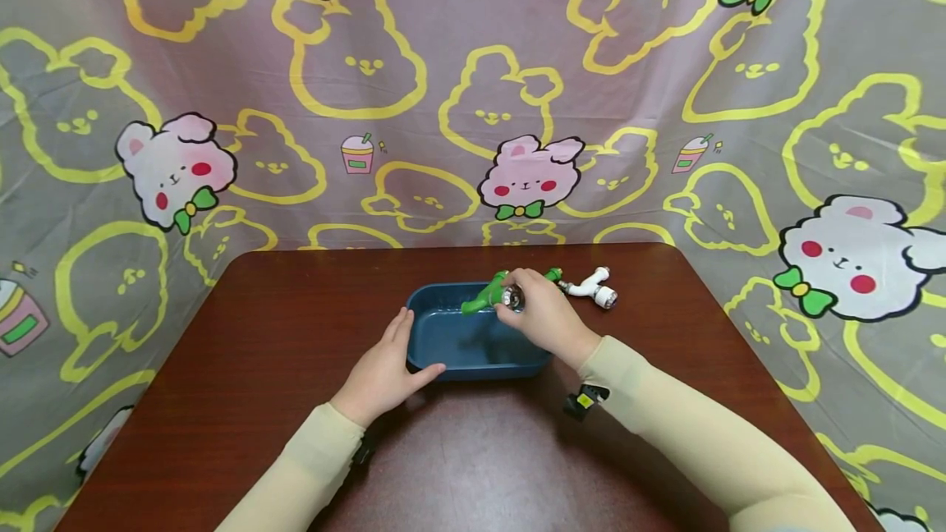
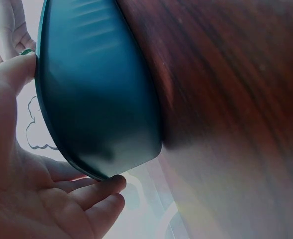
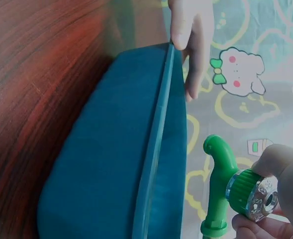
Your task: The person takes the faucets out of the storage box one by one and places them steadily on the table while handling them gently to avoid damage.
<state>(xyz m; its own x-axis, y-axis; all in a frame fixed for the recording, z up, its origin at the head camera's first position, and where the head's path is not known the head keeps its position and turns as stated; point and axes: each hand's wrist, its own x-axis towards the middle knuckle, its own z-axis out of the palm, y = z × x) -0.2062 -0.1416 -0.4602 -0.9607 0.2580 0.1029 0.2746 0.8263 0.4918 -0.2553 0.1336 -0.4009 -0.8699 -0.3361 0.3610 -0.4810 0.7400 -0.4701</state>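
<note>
My right hand (image 1: 543, 310) holds a green plastic faucet (image 1: 484, 298) by its round knob with a chrome face, pinched between thumb and fingers. The faucet is over the blue rectangular basin (image 1: 451, 343), its bent spout pointing left. In the right wrist view, the green faucet (image 3: 220, 181) shows beside the basin's rim (image 3: 158, 124). My left hand (image 1: 380, 372) grips the basin's left end, thumb across the front rim and fingers along the left side. The left wrist view shows the thumb and fingertips against the rim of the basin (image 2: 96, 89).
A white faucet (image 1: 594, 290) lies on the brown table (image 1: 296, 335) behind the right hand. Next to it, a green piece (image 1: 553, 274) is partly hidden by that hand. A patterned cloth (image 1: 414, 138) hangs around the table's back and sides.
</note>
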